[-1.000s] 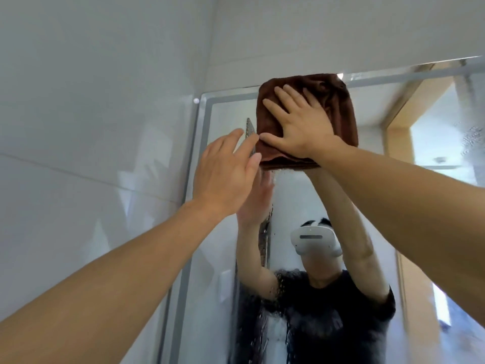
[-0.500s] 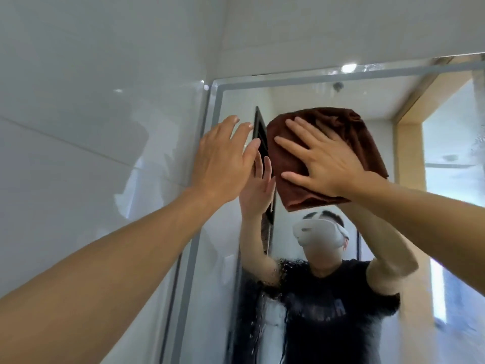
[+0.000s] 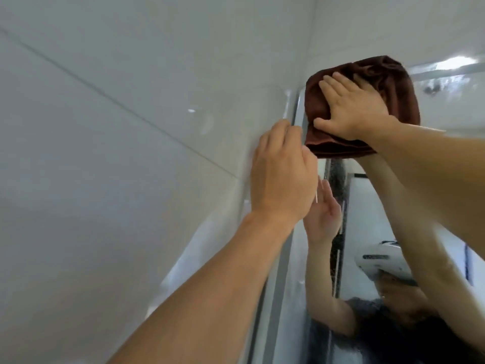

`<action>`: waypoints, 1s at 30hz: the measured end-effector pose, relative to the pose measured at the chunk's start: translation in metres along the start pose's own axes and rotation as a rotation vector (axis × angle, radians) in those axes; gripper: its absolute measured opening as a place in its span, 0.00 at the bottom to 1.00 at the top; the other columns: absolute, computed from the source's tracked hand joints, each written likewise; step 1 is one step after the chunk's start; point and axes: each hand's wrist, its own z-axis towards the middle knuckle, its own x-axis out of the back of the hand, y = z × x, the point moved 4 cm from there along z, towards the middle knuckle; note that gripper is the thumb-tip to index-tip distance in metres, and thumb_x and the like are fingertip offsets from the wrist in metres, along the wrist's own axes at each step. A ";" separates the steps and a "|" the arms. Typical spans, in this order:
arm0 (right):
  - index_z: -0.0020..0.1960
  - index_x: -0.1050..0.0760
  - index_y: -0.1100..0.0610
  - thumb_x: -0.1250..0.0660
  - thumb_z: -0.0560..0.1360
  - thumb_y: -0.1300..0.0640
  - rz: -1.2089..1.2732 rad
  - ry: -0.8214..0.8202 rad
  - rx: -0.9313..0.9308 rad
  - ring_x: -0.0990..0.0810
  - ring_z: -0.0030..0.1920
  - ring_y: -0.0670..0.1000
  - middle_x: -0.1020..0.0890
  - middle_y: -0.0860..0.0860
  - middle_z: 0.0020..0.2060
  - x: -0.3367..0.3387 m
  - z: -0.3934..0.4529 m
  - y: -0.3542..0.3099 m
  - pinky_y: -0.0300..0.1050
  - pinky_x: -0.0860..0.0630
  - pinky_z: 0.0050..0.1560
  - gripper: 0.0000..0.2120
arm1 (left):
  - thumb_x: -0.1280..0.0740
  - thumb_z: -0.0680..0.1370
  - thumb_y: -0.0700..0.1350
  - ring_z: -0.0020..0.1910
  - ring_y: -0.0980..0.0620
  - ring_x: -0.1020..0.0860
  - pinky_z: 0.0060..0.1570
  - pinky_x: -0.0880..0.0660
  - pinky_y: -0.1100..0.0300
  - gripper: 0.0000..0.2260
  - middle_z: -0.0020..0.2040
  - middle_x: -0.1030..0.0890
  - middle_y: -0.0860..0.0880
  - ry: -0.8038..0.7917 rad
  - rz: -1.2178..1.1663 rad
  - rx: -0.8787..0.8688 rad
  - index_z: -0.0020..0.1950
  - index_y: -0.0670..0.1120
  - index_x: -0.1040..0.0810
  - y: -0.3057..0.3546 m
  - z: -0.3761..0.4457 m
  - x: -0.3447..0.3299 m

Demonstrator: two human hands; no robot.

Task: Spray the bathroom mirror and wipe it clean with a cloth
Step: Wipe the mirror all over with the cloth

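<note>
A: Two hands up — left hand [image 3: 282, 172] spread flat, empty, at the silver-framed wall mirror [image 3: 294, 298]'s left edge.

B: And the right hand [image 3: 350, 110], fingers splayed, presses one folded brown cloth [image 3: 393, 85] into the mirror's top-left corner.

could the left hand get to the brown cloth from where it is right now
Probably yes. The left hand sits at the mirror's frame just below and left of the brown cloth, with nothing between them. The right hand lies flat over the cloth's middle, so only its lower edge looks free.
</note>
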 end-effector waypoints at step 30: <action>0.81 0.49 0.56 0.48 0.74 0.29 0.061 -0.177 0.261 0.53 0.81 0.53 0.48 0.53 0.81 -0.021 -0.263 -0.101 0.58 0.48 0.77 0.45 | 0.45 0.84 0.40 0.76 0.43 0.37 0.74 0.37 0.49 0.20 0.78 0.36 0.43 -0.414 0.163 0.143 0.76 0.45 0.33 -0.006 -0.092 0.024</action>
